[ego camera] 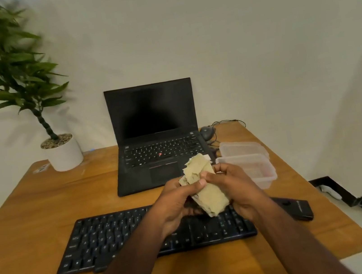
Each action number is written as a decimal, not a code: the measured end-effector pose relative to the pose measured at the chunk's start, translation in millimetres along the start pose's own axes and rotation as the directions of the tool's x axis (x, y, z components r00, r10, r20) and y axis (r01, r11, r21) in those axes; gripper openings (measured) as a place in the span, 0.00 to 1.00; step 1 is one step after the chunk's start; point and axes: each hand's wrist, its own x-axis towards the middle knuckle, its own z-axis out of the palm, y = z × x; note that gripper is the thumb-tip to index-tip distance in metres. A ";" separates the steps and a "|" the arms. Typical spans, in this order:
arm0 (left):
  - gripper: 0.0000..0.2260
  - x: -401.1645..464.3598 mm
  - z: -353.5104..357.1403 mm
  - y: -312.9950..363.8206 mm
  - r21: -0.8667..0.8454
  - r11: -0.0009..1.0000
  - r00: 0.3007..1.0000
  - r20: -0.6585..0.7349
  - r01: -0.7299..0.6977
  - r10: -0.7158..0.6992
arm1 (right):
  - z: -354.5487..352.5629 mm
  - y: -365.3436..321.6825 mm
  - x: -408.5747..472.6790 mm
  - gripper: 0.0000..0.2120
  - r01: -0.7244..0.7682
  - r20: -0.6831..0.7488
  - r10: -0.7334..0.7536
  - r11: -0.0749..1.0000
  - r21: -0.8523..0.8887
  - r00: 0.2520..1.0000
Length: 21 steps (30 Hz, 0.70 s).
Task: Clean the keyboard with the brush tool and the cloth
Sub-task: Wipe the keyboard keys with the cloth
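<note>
The cloth (203, 187) is held above the right half of the keyboard (110, 238), which lies long axis left to right on the desk (32, 207), directly below both hands. The left hand (176, 206) and right hand (237, 187) both have fingers curled around the bunched cloth, thumbs pinching its upper part, forearms reaching in from the near edge. No brush tool can be made out.

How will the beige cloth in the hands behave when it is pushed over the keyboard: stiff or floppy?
The beige cloth is crumpled and bends between both hands, so it is probably floppy. It looks light, since fingertips alone hold it up. It may bunch on the keyboard keys.
</note>
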 end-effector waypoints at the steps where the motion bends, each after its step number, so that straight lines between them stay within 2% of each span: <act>1: 0.18 -2.8 -5.5 0.3 -0.041 0.999 0.999 -0.032 -0.009 0.007 | 1.5 -1.4 0.3 0.16 -0.008 0.040 0.006 0.998 0.061 0.999; 3: 0.13 -7.4 -15.5 2.3 -0.146 0.989 0.998 -0.063 -0.032 0.023 | 3.8 -7.1 -0.2 0.18 -0.034 0.132 0.017 0.991 0.129 0.991; 5: 0.13 -13.4 -21.2 3.1 -0.227 0.972 0.997 -0.063 -0.056 0.043 | 10.2 -9.9 -2.0 0.18 -0.085 0.199 0.073 0.995 0.054 0.977; 8: 0.13 -16.1 -24.7 0.4 -0.165 0.982 0.991 -0.107 -0.096 0.079 | 23.3 -5.2 -4.0 0.16 -0.086 0.178 0.099 0.993 -0.078 0.979; 10: 0.10 -14.2 -24.9 -1.9 0.011 0.996 0.958 -0.273 -0.093 0.093 | 31.7 -4.3 -6.7 0.14 0.042 0.060 -0.032 0.986 -0.164 0.998; 11: 0.08 -12.8 -26.1 -3.5 0.070 0.995 0.913 -0.398 -0.070 0.092 | 35.0 -5.0 -6.4 0.12 0.129 -0.013 -0.137 0.955 -0.267 0.990; 12: 0.06 -13.1 -27.5 -4.2 0.075 0.996 0.858 -0.507 -0.049 0.081 | 37.8 -5.7 -5.4 0.11 0.209 -0.078 -0.267 0.879 -0.429 0.961; 13: 0.06 -14.6 -29.1 -3.7 0.025 0.999 0.836 -0.546 -0.039 0.047 | 40.9 -5.7 -4.6 0.11 0.266 -0.096 -0.397 0.756 -0.598 0.913; 14: 0.09 -16.3 -30.0 -2.8 -0.047 0.998 0.863 -0.505 -0.041 0.011 | 44.8 -4.6 -4.0 0.11 0.313 -0.062 -0.502 0.625 -0.715 0.862; 15: 0.13 -17.7 -30.5 -2.4 -0.118 0.992 0.919 -0.395 -0.040 -0.010 | 49.6 -3.3 -3.2 0.11 0.357 0.003 -0.559 0.524 -0.773 0.829; 16: 0.18 -20.5 -29.2 -1.6 -0.175 0.984 0.963 -0.267 -0.032 -0.016 | 55.0 -0.8 -2.3 0.10 0.387 0.081 -0.569 0.442 -0.809 0.818; 18: 0.22 -24.9 -29.3 -1.8 -0.219 0.975 0.993 -0.118 -0.041 0.015 | 63.5 6.2 -1.4 0.08 0.432 0.231 -0.500 0.335 -0.837 0.835; 19: 0.21 -25.9 -30.9 -2.7 -0.200 0.978 0.994 -0.103 -0.055 0.034 | 65.1 9.3 -1.5 0.08 0.461 0.287 -0.457 0.332 -0.823 0.842; 21: 0.18 -25.7 -37.9 -5.9 -0.159 0.984 0.986 -0.156 -0.078 0.053 | 62.8 9.8 -2.4 0.07 0.483 0.291 -0.435 0.438 -0.758 0.852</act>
